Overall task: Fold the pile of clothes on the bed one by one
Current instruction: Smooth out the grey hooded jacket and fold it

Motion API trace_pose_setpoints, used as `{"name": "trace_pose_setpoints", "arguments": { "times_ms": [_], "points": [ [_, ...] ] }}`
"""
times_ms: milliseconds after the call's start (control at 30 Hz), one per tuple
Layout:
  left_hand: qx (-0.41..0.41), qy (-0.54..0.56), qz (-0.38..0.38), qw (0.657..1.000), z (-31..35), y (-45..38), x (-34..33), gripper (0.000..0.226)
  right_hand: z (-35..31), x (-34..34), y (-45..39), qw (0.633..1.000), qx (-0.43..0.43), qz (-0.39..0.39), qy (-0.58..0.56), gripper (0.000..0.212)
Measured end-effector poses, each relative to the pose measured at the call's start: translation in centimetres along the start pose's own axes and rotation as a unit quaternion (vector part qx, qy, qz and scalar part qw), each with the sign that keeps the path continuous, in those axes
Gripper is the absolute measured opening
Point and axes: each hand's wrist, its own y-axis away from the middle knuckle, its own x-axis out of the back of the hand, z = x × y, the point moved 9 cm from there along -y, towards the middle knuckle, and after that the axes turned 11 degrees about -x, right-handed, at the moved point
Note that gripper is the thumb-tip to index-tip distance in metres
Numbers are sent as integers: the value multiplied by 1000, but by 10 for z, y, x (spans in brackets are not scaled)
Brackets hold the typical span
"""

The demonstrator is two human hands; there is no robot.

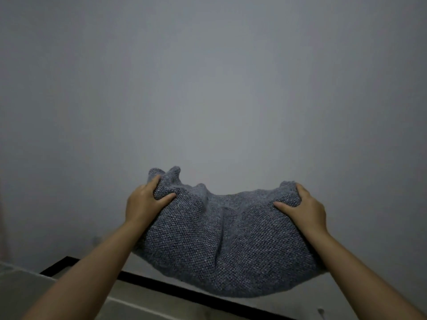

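1. A coarse grey knitted garment [221,245] hangs bunched in mid-air before a plain pale wall [208,77].
2. The left hand [145,202] and right hand [302,209] each clutch an upper edge, fingers curled.
3. A black strip [161,286] runs below.

Item count, taken against the wall [208,77]

One grey knitted garment [221,239] is counted before it, with two hands: left hand [144,203], right hand [305,210]; one black strip [184,294] below.

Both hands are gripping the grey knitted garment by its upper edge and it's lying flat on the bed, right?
Not quite. In the head view the left hand and right hand do grip the grey knitted garment by its upper edge, but it is held up in the air against the wall, sagging between them, not lying flat.
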Motion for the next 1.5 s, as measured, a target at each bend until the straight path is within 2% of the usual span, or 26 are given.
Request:
{"name": "trace_pose_setpoints", "arguments": {
  "times_ms": [367, 533, 733, 900, 1133, 1300, 1500],
  "points": [
    [-9, 0, 14, 1000, -96, -179, -153, 67, -46, -161, -195, 1000, 10, -16, -11, 87],
    [5, -23, 15, 1000, -144, -226, -215, 65, -56, -240, -272, 998, 38, -40, -13, 81],
    [53, -98, 41, 993, -219, -255, -265, 63, -77, -369, -351, 986, 103, -119, -55, 78],
    [137, -169, 64, 974, -285, -266, -276, 68, -126, -492, -398, 956, 167, -223, -96, 80],
    [275, -280, 94, 915, -359, -220, -243, 69, -210, -660, -378, 889, 241, -368, -129, 80],
    [330, -364, 100, 865, -404, -185, -199, 65, -283, -763, -312, 829, 294, -452, -148, 77],
    [401, -419, 113, 807, -493, -162, -132, 71, -394, -867, -226, 767, 338, -515, -178, 75]
  ]
}}
